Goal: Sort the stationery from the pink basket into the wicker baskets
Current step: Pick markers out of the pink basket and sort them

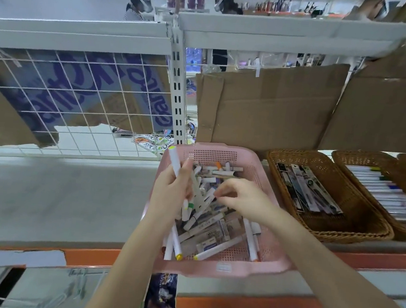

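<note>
A pink plastic basket (214, 269) stands on the shelf in the middle, holding several white markers (215, 249) and small packaged items. My left hand (171, 190) is over its left side and grips a bundle of white markers (174, 162), their caps sticking up and down out of the fist. My right hand (241, 197) hovers over the pile with curled fingers, fingertips close to a marker; whether it pinches one I cannot tell. To the right stands a wicker basket (352, 230) with flat dark packaged items, and a second wicker basket (344, 157) with white markers.
A white wire grid panel (79, 98) and cardboard sheets (270, 105) back the shelf. The shelf has an orange front edge (90, 257). A white upright post (177, 82) stands behind the pink basket. People are seen beyond the upper shelf.
</note>
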`<state>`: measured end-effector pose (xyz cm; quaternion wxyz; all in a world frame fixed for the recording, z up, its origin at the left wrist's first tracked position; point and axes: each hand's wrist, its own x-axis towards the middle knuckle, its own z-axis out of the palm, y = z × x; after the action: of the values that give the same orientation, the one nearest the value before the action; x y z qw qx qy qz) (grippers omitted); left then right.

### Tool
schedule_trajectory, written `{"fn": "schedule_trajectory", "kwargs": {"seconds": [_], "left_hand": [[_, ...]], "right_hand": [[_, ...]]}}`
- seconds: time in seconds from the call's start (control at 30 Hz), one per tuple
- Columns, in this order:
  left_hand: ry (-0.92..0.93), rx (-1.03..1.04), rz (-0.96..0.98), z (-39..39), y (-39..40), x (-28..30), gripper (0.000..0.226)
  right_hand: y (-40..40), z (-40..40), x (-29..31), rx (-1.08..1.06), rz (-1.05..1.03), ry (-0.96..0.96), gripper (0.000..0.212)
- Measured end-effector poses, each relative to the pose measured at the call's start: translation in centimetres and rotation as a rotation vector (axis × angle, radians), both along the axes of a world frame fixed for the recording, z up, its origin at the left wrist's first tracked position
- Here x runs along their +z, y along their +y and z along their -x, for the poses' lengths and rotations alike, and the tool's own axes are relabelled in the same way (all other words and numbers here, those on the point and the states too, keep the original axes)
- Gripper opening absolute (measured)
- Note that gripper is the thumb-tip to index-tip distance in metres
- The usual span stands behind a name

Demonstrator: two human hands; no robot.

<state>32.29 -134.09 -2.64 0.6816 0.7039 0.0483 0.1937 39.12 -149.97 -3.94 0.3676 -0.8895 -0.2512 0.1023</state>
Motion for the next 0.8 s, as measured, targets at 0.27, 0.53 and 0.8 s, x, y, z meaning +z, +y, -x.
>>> {"fn": "schedule_trajectory", "kwargs": {"seconds": [0.27,0.53,0.8], "left_hand": [[0.037,-0.051,0.047,-0.1,0.2,-1.4,0.026],[0.043,-0.078,0.051,-0.1,0.0,-1.2,0.034],[0.049,-0.027,0.019,0.2,0.1,-1.1,0.042]], "right_hand": [[3.3,-3.8,-3.4,0.302,0.658,-0.501,0.052],[3.6,-3.8,-4.7,0.373,0.749,-0.738,0.046],[-0.7,-1.9,0.4,-0.006,0.081,-0.228,0.024]]}}
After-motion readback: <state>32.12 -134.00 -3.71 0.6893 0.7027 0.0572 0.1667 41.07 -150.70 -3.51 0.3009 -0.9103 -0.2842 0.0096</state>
